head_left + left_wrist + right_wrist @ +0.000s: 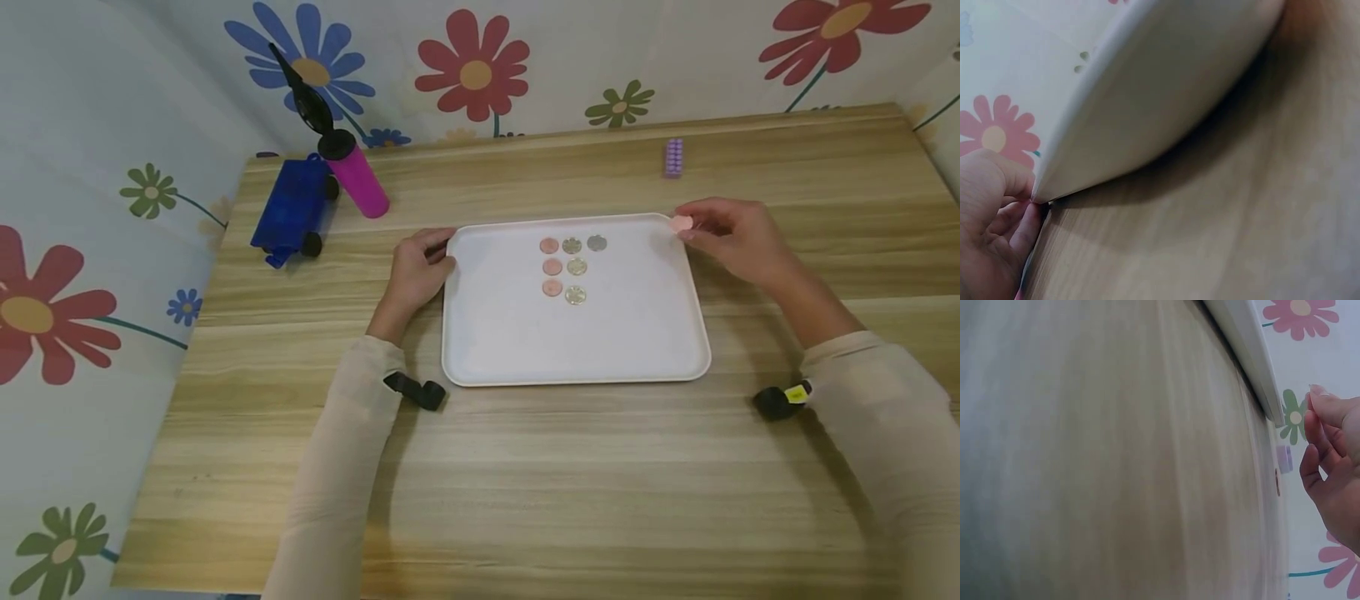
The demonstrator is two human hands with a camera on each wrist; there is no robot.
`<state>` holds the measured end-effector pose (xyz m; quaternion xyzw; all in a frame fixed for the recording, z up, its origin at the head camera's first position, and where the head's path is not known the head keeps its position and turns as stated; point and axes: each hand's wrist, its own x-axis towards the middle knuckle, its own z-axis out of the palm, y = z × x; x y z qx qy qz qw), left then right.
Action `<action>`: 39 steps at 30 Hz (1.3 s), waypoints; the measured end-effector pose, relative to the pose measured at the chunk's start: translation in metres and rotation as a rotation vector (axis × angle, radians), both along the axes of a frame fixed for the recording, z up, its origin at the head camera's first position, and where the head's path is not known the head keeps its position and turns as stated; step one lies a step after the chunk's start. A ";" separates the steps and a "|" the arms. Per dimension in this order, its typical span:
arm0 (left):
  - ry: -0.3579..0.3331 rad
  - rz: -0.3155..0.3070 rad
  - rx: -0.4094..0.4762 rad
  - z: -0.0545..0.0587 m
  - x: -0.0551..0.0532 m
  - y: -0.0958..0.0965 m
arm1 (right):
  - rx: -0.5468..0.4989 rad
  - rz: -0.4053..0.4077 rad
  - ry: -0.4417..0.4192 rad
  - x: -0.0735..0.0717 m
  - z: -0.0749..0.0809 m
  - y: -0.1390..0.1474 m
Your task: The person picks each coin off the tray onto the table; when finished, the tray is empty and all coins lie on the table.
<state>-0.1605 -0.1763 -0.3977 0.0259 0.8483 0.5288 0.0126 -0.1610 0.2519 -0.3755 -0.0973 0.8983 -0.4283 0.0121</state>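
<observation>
A white rectangular tray (495, 333) lies on the wooden table with several coins in its upper middle. Three coppery coins (552, 267) form the left column, three gold-coloured coins (576, 267) the middle one, and a single silvery coin (597, 242) tops the right. My left hand (416, 271) pinches the tray's far left corner; the left wrist view shows thumb and fingers of that hand (991, 219) at the rim. Over the far right corner, my right hand (738, 237) pinches a small flat pale-pink piece (681, 223). The right wrist view barely shows this piece.
Beyond the tray, a purple studded block (673, 158) lies near the table's back edge. At the back left stand a blue toy cart (292, 204) with black wheels and a magenta bottle (362, 183) with a black top. Flowered walls border the table.
</observation>
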 end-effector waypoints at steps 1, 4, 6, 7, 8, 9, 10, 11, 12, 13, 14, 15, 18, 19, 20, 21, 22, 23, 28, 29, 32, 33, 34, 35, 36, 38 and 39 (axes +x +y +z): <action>-0.001 0.000 0.002 0.000 0.000 0.000 | 0.003 -0.005 0.007 0.000 0.000 0.002; 0.002 -0.001 0.005 -0.001 0.000 0.000 | 0.006 -0.016 0.024 0.000 -0.002 0.008; 0.004 -0.002 0.006 -0.001 -0.001 0.000 | 0.004 -0.018 0.036 0.000 -0.003 0.013; 0.004 -0.002 0.008 -0.002 -0.001 -0.001 | 0.003 -0.020 0.041 0.000 -0.003 0.015; 0.004 -0.001 0.008 -0.002 -0.001 -0.001 | 0.003 -0.019 0.044 0.001 -0.003 0.017; 0.004 -0.001 0.007 -0.002 -0.001 -0.001 | 0.009 -0.022 0.046 0.001 -0.003 0.019; 0.004 -0.001 0.006 -0.002 -0.001 -0.001 | 0.016 -0.026 0.044 0.001 -0.004 0.021; 0.004 -0.001 0.006 -0.002 -0.001 -0.001 | 0.025 -0.032 0.043 0.001 -0.004 0.023; 0.003 -0.002 0.003 -0.002 -0.001 -0.001 | 0.039 -0.041 0.036 0.000 -0.004 0.026; 0.001 -0.002 0.002 -0.002 -0.001 -0.001 | 0.049 -0.051 0.024 0.000 -0.004 0.028; 0.000 -0.002 0.000 -0.002 -0.001 -0.001 | 0.063 -0.062 0.016 -0.001 -0.005 0.031; -0.002 -0.003 -0.003 -0.002 0.000 -0.001 | 0.076 -0.073 0.006 -0.001 -0.005 0.033; -0.004 -0.002 -0.005 -0.002 0.000 -0.001 | 0.106 -0.107 -0.013 -0.004 -0.006 0.041; -0.004 -0.002 -0.006 -0.002 0.000 -0.001 | 0.116 -0.119 -0.019 -0.005 -0.007 0.044; -0.003 -0.002 -0.006 -0.002 0.000 -0.001 | 0.128 -0.130 -0.025 -0.006 -0.007 0.046; -0.002 -0.002 -0.007 -0.002 0.000 -0.001 | 0.141 -0.142 -0.039 -0.007 -0.007 0.049; -0.002 -0.002 -0.007 -0.002 0.000 -0.001 | 0.156 -0.152 -0.051 -0.008 -0.007 0.052; -0.002 -0.001 -0.007 -0.002 0.000 -0.001 | 0.176 -0.159 -0.063 -0.009 -0.008 0.055; -0.007 -0.002 -0.005 -0.002 0.000 -0.001 | 0.221 -0.177 -0.119 -0.011 -0.011 0.066; -0.006 -0.002 -0.003 -0.002 0.000 -0.001 | 0.222 -0.177 -0.121 -0.011 -0.012 0.067; -0.007 -0.004 -0.001 -0.002 0.000 -0.002 | 0.219 -0.174 -0.119 -0.011 -0.013 0.069; -0.007 -0.004 -0.001 -0.002 0.000 -0.001 | 0.223 -0.174 -0.114 -0.011 -0.013 0.069; -0.008 -0.004 -0.001 -0.002 0.000 -0.001 | 0.227 -0.174 -0.114 -0.012 -0.014 0.069; -0.007 -0.004 -0.003 -0.002 0.000 -0.001 | 0.233 -0.174 -0.116 -0.012 -0.013 0.069; -0.009 -0.004 -0.005 -0.001 0.000 -0.001 | 0.235 -0.174 -0.117 -0.012 -0.014 0.070; -0.009 -0.002 -0.012 -0.001 0.000 -0.001 | 0.238 -0.175 -0.120 -0.013 -0.015 0.071; -0.009 -0.002 -0.016 0.000 0.001 0.000 | 0.239 -0.177 -0.124 -0.014 -0.015 0.072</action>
